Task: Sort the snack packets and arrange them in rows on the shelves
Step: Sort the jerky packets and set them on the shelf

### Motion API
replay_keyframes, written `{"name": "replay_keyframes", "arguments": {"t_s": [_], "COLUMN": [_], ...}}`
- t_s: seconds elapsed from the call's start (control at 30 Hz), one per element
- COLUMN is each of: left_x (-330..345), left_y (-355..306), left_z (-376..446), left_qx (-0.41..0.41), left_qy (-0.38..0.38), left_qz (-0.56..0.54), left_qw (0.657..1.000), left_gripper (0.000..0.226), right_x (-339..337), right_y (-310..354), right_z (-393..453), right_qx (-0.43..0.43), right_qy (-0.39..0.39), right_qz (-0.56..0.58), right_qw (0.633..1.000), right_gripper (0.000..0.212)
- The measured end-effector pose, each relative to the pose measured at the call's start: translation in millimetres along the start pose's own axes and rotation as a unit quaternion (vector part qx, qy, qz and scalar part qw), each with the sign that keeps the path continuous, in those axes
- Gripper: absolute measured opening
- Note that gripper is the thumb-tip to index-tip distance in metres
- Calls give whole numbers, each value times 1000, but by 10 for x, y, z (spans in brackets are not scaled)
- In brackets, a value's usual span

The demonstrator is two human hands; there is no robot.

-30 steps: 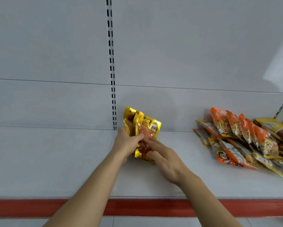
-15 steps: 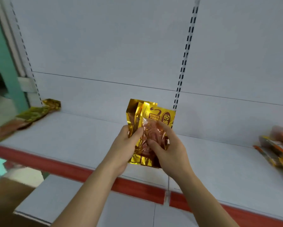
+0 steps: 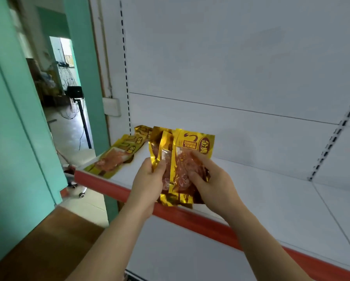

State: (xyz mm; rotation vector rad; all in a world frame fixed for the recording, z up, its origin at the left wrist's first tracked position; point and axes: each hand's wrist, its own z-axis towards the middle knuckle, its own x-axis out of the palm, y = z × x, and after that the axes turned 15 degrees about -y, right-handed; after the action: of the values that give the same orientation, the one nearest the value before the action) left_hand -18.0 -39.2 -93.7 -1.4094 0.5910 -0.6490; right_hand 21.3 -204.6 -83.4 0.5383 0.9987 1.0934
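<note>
Head view looked down on both my hands gripping a small bunch of gold packets point(image 3: 182, 165) just above the front edge of the white shelf point(image 3: 281, 199). My left hand point(image 3: 149, 179) pinched the left side of the bunch, thumb over the foil edge and fingers behind it. My right hand point(image 3: 208, 179) wrapped the right side, with its fingers curled across the clear window of the front packet. At least two packets were fanned in that grip, their tops upright and their bottoms hanging over the red strip point(image 3: 113, 185) along the shelf front. At the far left end of the same shelf lay a row of matching gold packets point(image 3: 117, 157), overlapping one another and leaning back toward the corner, apart from the ones I held.

I judged the step in hand to be carrying this bunch over to join that row. The foil looked slick and the packets sat loosely against each other, so one could have slid out of the fan and dropped past the red strip to the floor if either grip eased. The row itself reached the open left end of the shelf, and a careless push could have nudged its front packet over the edge. Setting the bunch down crooked would also have spoiled the line
</note>
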Motion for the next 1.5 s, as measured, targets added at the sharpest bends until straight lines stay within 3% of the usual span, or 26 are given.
{"name": "replay_keyframes", "arguments": {"t_s": [0.23,0.37,0.6,0.77,0.9,0.97,1.13,1.17,1.23,1.27,1.37,1.5], "left_x": [-374,-560,-686,-686,-680,-673,-647,-632,-587,-566,-524,-584], "left_y": [-28,-51,80,138,178,185,203,190,153,122,35,-6], "left_z": [981,1453,2110,2395,2473,2486,2475,2451,2398,2368,2282,2351], "left_qx": [37,31,-11,-9,-28,-35,-38,-34,-30,-30,-29,-10], "left_qy": [-115,-119,-16,59,125,135,140,141,144,149,160,104], "left_qz": [35,31,36,37,26,10,-24,-26,-22,-23,-33,-17], "left_qw": [992,992,999,998,991,990,989,989,989,988,986,994], "left_gripper": [22,22,15,17,19,18,15,12,11,15,32,28], "right_x": [726,1232,1918,2078,2132,2115,2006,2021,2069,2084,2047,1747], "right_y": [-1,-93,-275,-445,-578,-469,229,361,529,547,537,404], "right_z": [774,1175,1418,1372,1323,1320,1119,1035,865,819,823,877], "right_qx": [64,89,96,78,74,94,123,136,124,103,72,109], "right_qy": [-113,-39,13,35,54,23,-198,-200,-171,-163,-198,-273], "right_qz": [-11,-85,-196,-406,-454,-439,-191,-124,-44,-50,-94,-139], "right_qw": [991,992,976,910,886,893,953,962,976,980,973,946], "right_gripper": [51,58,65,50,84,83,26,24,47,55,46,37]}}
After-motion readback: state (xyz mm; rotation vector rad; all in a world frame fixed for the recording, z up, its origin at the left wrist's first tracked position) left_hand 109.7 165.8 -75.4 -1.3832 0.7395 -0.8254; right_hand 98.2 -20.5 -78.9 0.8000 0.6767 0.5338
